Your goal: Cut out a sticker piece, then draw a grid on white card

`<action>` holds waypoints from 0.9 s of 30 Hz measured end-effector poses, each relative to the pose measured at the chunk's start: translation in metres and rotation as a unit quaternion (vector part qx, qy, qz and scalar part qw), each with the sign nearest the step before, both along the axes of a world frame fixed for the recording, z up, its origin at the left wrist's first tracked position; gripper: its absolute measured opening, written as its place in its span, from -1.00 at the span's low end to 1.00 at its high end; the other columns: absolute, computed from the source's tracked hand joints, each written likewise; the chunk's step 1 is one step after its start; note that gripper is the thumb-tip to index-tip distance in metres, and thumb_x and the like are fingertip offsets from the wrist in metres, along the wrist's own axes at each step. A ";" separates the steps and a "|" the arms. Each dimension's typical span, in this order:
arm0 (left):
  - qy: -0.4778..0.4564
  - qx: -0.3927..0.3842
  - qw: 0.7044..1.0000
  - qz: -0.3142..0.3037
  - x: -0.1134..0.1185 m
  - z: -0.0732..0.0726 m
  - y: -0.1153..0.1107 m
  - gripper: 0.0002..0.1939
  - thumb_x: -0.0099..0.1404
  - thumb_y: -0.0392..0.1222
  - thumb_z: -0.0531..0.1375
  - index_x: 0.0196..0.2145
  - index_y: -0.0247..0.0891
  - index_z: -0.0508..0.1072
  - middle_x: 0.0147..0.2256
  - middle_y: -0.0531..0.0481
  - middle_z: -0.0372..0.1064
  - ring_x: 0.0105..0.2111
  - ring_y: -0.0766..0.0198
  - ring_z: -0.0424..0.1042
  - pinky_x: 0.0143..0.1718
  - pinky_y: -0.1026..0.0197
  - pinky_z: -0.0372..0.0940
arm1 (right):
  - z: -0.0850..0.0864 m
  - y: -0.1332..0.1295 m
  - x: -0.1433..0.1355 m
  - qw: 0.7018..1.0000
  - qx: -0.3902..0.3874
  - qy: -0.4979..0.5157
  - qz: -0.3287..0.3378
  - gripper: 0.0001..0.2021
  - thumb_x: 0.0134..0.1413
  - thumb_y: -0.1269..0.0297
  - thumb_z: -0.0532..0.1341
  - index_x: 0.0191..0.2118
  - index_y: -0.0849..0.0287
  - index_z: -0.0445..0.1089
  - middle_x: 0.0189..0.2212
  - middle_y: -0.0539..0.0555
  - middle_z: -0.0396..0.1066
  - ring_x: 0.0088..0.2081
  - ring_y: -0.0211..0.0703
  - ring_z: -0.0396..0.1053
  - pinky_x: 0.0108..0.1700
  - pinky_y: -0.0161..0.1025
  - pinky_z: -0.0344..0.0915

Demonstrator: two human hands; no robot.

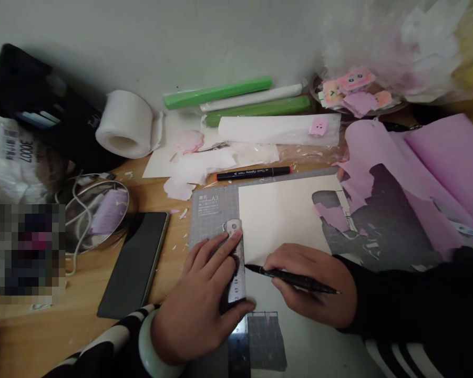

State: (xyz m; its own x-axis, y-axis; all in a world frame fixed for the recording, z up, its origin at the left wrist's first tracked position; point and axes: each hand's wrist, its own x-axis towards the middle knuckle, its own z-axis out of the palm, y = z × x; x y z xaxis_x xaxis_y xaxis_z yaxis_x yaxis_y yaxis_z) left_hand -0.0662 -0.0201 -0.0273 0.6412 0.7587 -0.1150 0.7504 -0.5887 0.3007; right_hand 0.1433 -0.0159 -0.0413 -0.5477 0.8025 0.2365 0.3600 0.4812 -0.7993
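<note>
Paper: we see a cream-coloured paper sheet (281, 223) flat on a grey gridded cutting mat (211, 236), an irregular opening at its upper right and a squarish one lower down.
Ruler: a silver metal ruler (237, 286) with dark numerals lies along the sheet's left edge.
Left hand (203, 294): fingers extended over the ruler, thumb spread apart.
Right hand (315, 260): fingers pinching a slim black pen (295, 278), its tip beside the ruler's edge.
Behind: a black marker with orange-red ends (254, 174) lies near the mat's far edge.
Left: a dark rectangular phone (134, 262) rests on the wooden surface (82, 325).
In the way: torn mauve paper (449, 152) covers the mat's right side.
Hard to see: our view of the ruler's middle is blocked by the left hand; the sheet's lower right is dim, and a pixelated patch masks the left edge.
</note>
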 end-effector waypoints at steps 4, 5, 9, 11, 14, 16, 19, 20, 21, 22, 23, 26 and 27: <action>0.000 0.002 1.000 -0.003 0.000 -0.001 0.001 -0.70 0.10 -0.07 0.20 -0.26 -0.27 0.27 0.20 -0.21 -0.02 0.12 -0.11 -0.02 0.04 -0.21 0.04 | 0.001 -0.001 0.000 1.000 0.011 -0.008 0.009 -0.90 0.07 0.44 0.04 -0.29 0.19 0.26 -0.46 0.04 0.35 -0.41 -0.25 0.27 -0.35 -0.31 0.25; -0.001 0.002 1.000 -0.002 0.001 -0.001 0.000 -0.70 0.10 -0.07 0.20 -0.26 -0.27 0.28 0.20 -0.21 -0.02 0.12 -0.11 -0.01 0.04 -0.21 0.04 | 0.001 -0.001 0.000 1.000 0.012 -0.004 0.007 -0.90 0.06 0.44 0.04 -0.29 0.19 0.25 -0.45 0.04 0.35 -0.41 -0.25 0.27 -0.35 -0.32 0.25; -0.001 -0.004 1.000 -0.001 0.000 0.000 0.000 -0.69 0.10 -0.05 0.20 -0.26 -0.26 0.28 0.20 -0.19 -0.03 0.13 -0.11 -0.02 0.04 -0.21 0.04 | 0.000 -0.001 -0.001 1.000 -0.001 0.012 -0.004 -0.90 0.06 0.44 0.05 -0.30 0.19 0.27 -0.46 0.04 0.34 -0.42 -0.25 0.27 -0.35 -0.32 0.25; -0.001 -0.003 1.000 0.000 0.000 0.000 0.000 -0.69 0.10 -0.06 0.20 -0.25 -0.27 0.28 0.21 -0.20 -0.04 0.13 -0.11 -0.03 0.05 -0.20 0.04 | -0.002 0.001 -0.001 1.000 -0.008 0.018 -0.012 -0.90 0.08 0.45 0.05 -0.30 0.20 0.28 -0.46 0.04 0.34 -0.41 -0.26 0.28 -0.33 -0.33 0.25; -0.001 0.000 1.000 0.000 0.000 0.000 0.000 -0.69 0.10 -0.05 0.20 -0.26 -0.27 0.28 0.21 -0.20 -0.04 0.13 -0.12 -0.03 0.05 -0.20 0.03 | -0.008 0.004 -0.002 0.999 0.001 0.037 -0.033 -0.88 0.10 0.42 0.03 -0.27 0.19 0.28 -0.44 0.05 0.36 -0.39 -0.24 0.31 -0.31 -0.31 0.27; 0.000 0.001 1.000 -0.001 0.000 0.000 0.001 -0.70 0.09 -0.04 0.20 -0.27 -0.27 0.29 0.21 -0.20 -0.04 0.13 -0.12 -0.03 0.06 -0.20 0.03 | -0.011 0.006 -0.002 0.998 0.007 0.049 -0.046 -0.87 0.12 0.39 0.02 -0.25 0.18 0.27 -0.42 0.07 0.38 -0.37 -0.23 0.32 -0.29 -0.29 0.28; 0.001 0.004 1.000 -0.003 0.000 0.000 0.000 -0.70 0.10 -0.04 0.20 -0.29 -0.27 0.29 0.21 -0.21 -0.04 0.13 -0.14 -0.02 0.05 -0.21 0.04 | -0.012 0.009 -0.002 0.997 -0.006 0.042 -0.059 -0.87 0.14 0.37 0.02 -0.22 0.19 0.27 -0.38 0.09 0.40 -0.32 -0.21 0.34 -0.25 -0.28 0.28; 0.002 0.004 1.000 -0.004 0.000 0.000 0.000 -0.70 0.10 -0.04 0.20 -0.29 -0.28 0.29 0.21 -0.22 -0.04 0.13 -0.14 -0.02 0.05 -0.21 0.04 | -0.011 0.009 -0.002 0.997 -0.014 0.036 -0.061 -0.86 0.15 0.37 0.02 -0.21 0.20 0.27 -0.36 0.10 0.40 -0.30 -0.20 0.35 -0.23 -0.28 0.28; 0.004 0.004 1.000 -0.005 0.000 0.000 0.000 -0.70 0.10 -0.04 0.20 -0.29 -0.28 0.29 0.21 -0.22 -0.04 0.13 -0.13 -0.02 0.05 -0.22 0.04 | -0.010 0.010 -0.001 0.997 -0.022 0.029 -0.062 -0.86 0.15 0.37 0.02 -0.20 0.20 0.27 -0.35 0.10 0.40 -0.29 -0.20 0.35 -0.22 -0.27 0.28; 0.005 0.004 1.000 -0.005 0.000 0.000 0.000 -0.70 0.10 -0.04 0.20 -0.28 -0.28 0.29 0.21 -0.23 -0.04 0.13 -0.13 -0.03 0.05 -0.22 0.03 | -0.008 0.010 -0.001 0.997 -0.029 0.024 -0.061 -0.85 0.16 0.37 0.02 -0.18 0.21 0.27 -0.33 0.10 0.40 -0.27 -0.20 0.34 -0.21 -0.27 0.27; 0.005 0.004 1.000 -0.005 0.000 0.000 0.000 -0.70 0.10 -0.04 0.20 -0.28 -0.28 0.28 0.21 -0.23 -0.04 0.13 -0.13 -0.03 0.05 -0.22 0.03 | -0.007 0.010 -0.001 0.997 -0.035 0.019 -0.059 -0.85 0.16 0.37 0.02 -0.18 0.21 0.27 -0.33 0.11 0.40 -0.27 -0.20 0.34 -0.20 -0.28 0.27; 0.005 0.002 1.000 -0.004 0.000 0.000 0.000 -0.70 0.11 -0.05 0.19 -0.27 -0.27 0.28 0.21 -0.22 -0.05 0.13 -0.12 -0.03 0.05 -0.22 0.03 | -0.005 0.010 0.000 0.998 -0.037 0.013 -0.056 -0.85 0.16 0.38 0.02 -0.17 0.21 0.26 -0.32 0.11 0.40 -0.26 -0.20 0.33 -0.20 -0.27 0.27; 0.004 0.002 1.000 -0.004 0.000 0.000 0.000 -0.71 0.11 -0.05 0.19 -0.27 -0.26 0.28 0.21 -0.21 -0.05 0.13 -0.12 -0.03 0.05 -0.22 0.03 | -0.005 0.010 0.000 0.998 -0.036 0.012 -0.056 -0.85 0.16 0.38 0.02 -0.17 0.20 0.26 -0.32 0.11 0.39 -0.27 -0.20 0.33 -0.20 -0.27 0.27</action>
